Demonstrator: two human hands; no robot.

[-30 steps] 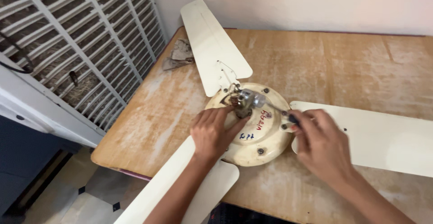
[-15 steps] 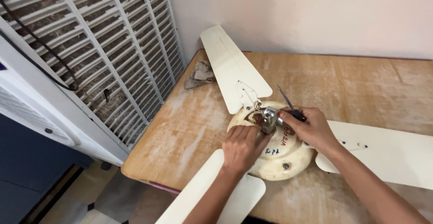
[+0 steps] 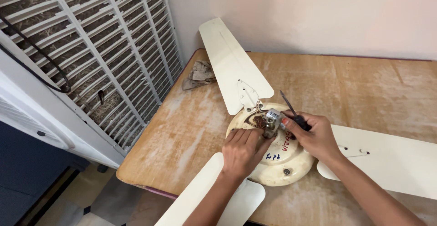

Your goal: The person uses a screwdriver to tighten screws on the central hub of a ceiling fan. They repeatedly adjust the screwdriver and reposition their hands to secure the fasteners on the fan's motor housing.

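Slippage is the risk: right hand (image 3: 316, 137) grips a screwdriver (image 3: 293, 115) beside the fan hub (image 3: 273, 117), left hand (image 3: 243, 149) lies flat, fingers close under the tip.

A worn wooden desk (image 3: 364, 85) fills the scene, its top scuffed pale and streaked with whitish dust, a reddish strip running along its near-left edge. Behind the desk rises a plain off-white wall (image 3: 296, 12), evenly lit by soft light. Left of the desk stands a white slatted cooler grille (image 3: 91, 57), straw-coloured padding showing behind the slats, a black cable (image 3: 41, 57) looping across it. On the desk's far-left corner lies a crumpled grey rag (image 3: 199, 74). Below the desk, beige floor (image 3: 109, 198).
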